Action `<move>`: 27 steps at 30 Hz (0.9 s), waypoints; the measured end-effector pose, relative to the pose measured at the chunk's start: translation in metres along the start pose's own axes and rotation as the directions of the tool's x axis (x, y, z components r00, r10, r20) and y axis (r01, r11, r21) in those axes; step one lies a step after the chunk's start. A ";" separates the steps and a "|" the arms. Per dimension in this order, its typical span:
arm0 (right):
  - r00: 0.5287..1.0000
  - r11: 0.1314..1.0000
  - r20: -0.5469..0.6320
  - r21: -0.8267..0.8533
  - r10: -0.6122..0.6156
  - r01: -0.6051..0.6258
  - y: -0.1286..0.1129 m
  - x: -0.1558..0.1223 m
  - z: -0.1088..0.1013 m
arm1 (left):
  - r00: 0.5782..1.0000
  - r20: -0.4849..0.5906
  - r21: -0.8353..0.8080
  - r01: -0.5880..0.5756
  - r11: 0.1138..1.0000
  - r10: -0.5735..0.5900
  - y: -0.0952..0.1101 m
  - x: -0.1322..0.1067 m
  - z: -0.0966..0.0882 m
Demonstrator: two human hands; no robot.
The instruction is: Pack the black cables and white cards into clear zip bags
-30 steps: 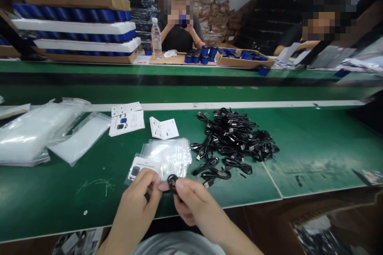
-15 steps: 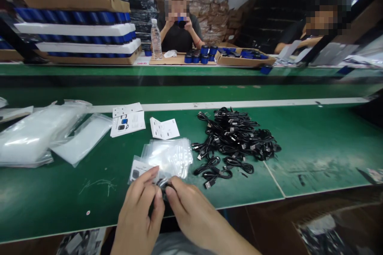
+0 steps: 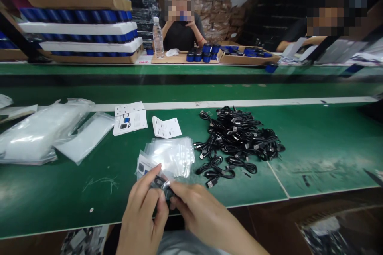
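Near the table's front edge, my left hand (image 3: 146, 203) grips a clear plastic bag (image 3: 141, 162) with a printed leaflet in it. My right hand (image 3: 191, 203) pinches a black cable (image 3: 160, 181) at the bag's near end; part of the cable shows inside the plastic, and the fingers hide the rest. Just beyond the hands lies a fanned stack of clear bags (image 3: 176, 153). To the right is a heap of coiled black USB cables (image 3: 239, 133), with several single coils at its near side.
Folded leaflets (image 3: 167, 126) and a leaflet stack (image 3: 131, 121) lie behind the bags. Large packs of plastic bags (image 3: 36, 135) fill the left. Across the table sit a co-worker (image 3: 182, 28), a water bottle (image 3: 157, 38) and trays of blue items (image 3: 80, 38). Below the edge is a box (image 3: 326, 231).
The bag with the leaflet has tilted and moved slightly right between my hands. More of the cable shows within the plastic. My right hand has turned, its fingers curling lower.
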State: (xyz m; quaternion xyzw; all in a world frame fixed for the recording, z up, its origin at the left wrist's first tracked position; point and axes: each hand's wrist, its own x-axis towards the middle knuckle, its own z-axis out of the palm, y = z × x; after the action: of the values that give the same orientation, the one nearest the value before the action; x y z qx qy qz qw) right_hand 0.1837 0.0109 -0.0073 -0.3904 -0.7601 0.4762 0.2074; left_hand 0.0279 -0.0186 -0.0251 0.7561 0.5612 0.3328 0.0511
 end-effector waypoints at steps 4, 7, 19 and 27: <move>0.997 1.000 -0.080 -0.025 -0.004 0.002 -0.007 0.000 0.002 | 0.999 0.035 -0.030 0.020 0.999 -0.019 0.000 -0.001 0.002; 0.998 0.985 0.067 0.173 0.011 -0.022 -0.007 -0.003 -0.007 | 0.998 0.061 -0.063 0.033 0.997 -0.030 -0.001 -0.002 0.003; 0.967 0.996 -0.244 0.066 0.074 -0.059 0.001 0.006 0.007 | 0.997 0.038 0.008 -0.066 0.998 0.065 0.004 -0.001 -0.004; 0.843 0.972 -0.505 0.218 0.186 -0.084 0.008 0.017 0.023 | 0.995 0.016 -0.038 -0.102 0.994 0.102 0.016 -0.003 0.002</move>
State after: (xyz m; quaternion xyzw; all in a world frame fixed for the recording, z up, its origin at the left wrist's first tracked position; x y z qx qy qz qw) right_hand 0.1607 0.0128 -0.0258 -0.5365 -0.5976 0.4351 0.4071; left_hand 0.0412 -0.0265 -0.0207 0.7856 0.5151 0.3387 0.0529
